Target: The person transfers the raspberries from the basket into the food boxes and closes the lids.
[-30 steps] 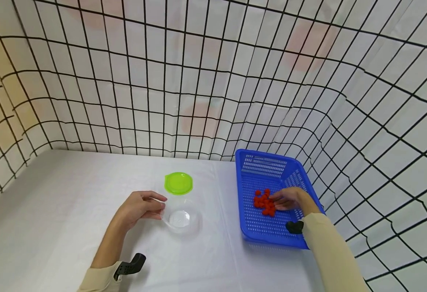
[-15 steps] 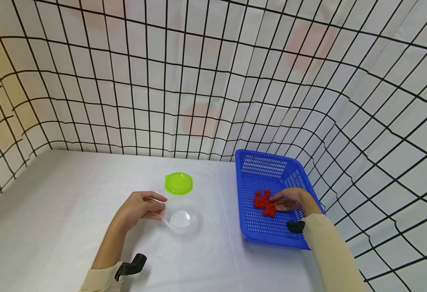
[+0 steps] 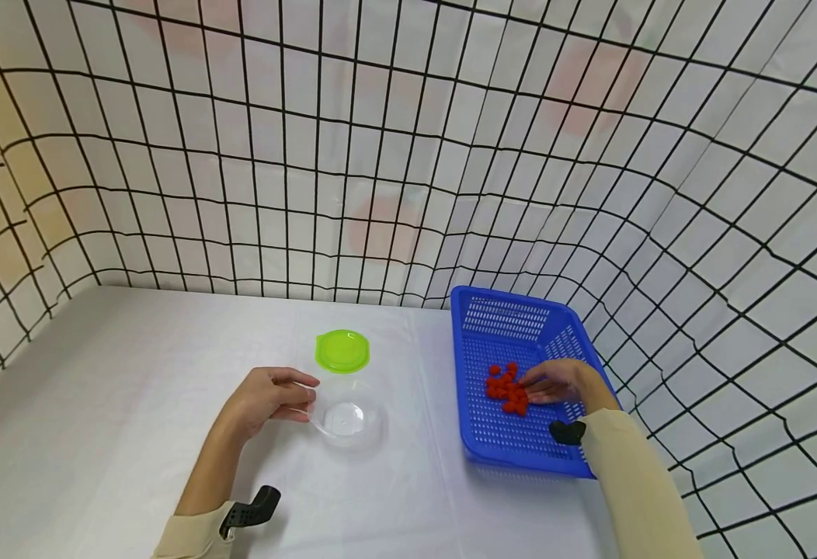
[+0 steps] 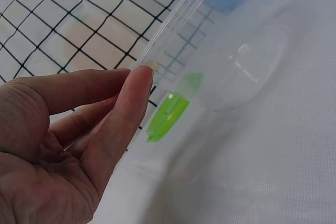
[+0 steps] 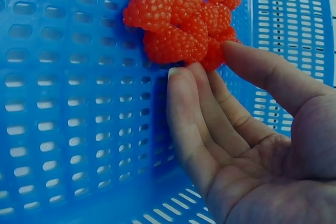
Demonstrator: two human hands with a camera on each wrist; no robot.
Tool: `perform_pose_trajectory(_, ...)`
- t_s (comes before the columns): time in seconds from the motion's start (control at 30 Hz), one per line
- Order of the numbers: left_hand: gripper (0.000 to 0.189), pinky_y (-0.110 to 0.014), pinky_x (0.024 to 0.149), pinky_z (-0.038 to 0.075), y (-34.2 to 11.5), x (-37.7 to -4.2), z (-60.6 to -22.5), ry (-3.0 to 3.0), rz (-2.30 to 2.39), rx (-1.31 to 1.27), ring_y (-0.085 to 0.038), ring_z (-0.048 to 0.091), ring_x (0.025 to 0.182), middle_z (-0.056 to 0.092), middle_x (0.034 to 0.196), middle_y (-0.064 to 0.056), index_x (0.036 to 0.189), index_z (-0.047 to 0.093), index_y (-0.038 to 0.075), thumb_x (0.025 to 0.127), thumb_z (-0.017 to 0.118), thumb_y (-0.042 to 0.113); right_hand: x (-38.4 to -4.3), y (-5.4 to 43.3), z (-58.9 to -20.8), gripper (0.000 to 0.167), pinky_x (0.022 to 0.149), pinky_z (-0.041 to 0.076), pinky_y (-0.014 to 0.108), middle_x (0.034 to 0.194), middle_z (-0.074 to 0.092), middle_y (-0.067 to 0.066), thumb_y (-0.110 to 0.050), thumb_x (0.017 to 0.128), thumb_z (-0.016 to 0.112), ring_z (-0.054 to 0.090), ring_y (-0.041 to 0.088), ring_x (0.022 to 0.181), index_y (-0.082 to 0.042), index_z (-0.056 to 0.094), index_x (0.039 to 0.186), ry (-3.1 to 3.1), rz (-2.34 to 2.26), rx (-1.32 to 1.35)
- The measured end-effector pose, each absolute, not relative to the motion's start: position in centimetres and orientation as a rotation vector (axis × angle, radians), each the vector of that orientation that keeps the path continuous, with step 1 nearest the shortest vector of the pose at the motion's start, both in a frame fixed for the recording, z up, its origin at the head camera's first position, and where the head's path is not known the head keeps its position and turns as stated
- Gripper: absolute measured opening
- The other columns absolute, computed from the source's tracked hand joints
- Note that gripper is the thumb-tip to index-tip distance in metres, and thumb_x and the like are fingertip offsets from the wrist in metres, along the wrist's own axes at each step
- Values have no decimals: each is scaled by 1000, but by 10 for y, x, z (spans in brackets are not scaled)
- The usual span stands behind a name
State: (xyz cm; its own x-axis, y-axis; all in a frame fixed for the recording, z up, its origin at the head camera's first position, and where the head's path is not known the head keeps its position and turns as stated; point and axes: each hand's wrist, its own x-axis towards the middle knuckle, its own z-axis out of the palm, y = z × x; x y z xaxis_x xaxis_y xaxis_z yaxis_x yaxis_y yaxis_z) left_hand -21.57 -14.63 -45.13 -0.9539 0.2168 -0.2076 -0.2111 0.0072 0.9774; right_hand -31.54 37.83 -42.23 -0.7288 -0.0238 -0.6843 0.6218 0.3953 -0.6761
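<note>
My left hand (image 3: 272, 400) pinches the rim of a clear plastic bowl (image 3: 344, 419) between thumb and fingers. The bowl (image 4: 247, 61) stands on the white table, and nothing shows inside it. Down in the blue basket (image 3: 506, 458), my right hand (image 3: 555, 380) is at the edge of a cluster of red raspberries (image 3: 505, 388). Close up in the right wrist view, thumb and fingertips of the right hand (image 5: 241, 129) pinch the nearest raspberry (image 5: 212, 56), partly hidden by the fingers. The other raspberries (image 5: 176, 38) lie bunched just beyond.
A bright green lid (image 3: 342, 351) lies on the white table (image 3: 136, 373) just behind the bowl. Black wire mesh (image 3: 297, 178) stands along the back and both sides, close to the basket's right side.
Almost nothing differs. Both hands, the bowl, the lid and the basket keep their places, with only a very slight shift of the right hand.
</note>
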Motion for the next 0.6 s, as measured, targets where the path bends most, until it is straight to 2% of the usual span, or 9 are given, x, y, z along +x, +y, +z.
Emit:
perform_pose_trajectory(0.3,42,-33,71,65,-147,-215,-450,1980,2031,3,-15,69,71,69,86,-8,125,61,-16,89,72,3,-320,377,-412,31,91,62,34,101,70,18,-11,99,62,72,23,86,8,65,123,2022,-1361,492)
perform_pose_trajectory(0.6,42,-33,70,65,-147,-217,-452,1982,2027,-19,-14,70,71,70,86,-8,124,61,-16,88,72,2,-324,369,-391,41,93,61,37,110,69,23,-11,102,58,73,25,90,12,53,136,2036,-1396,453)
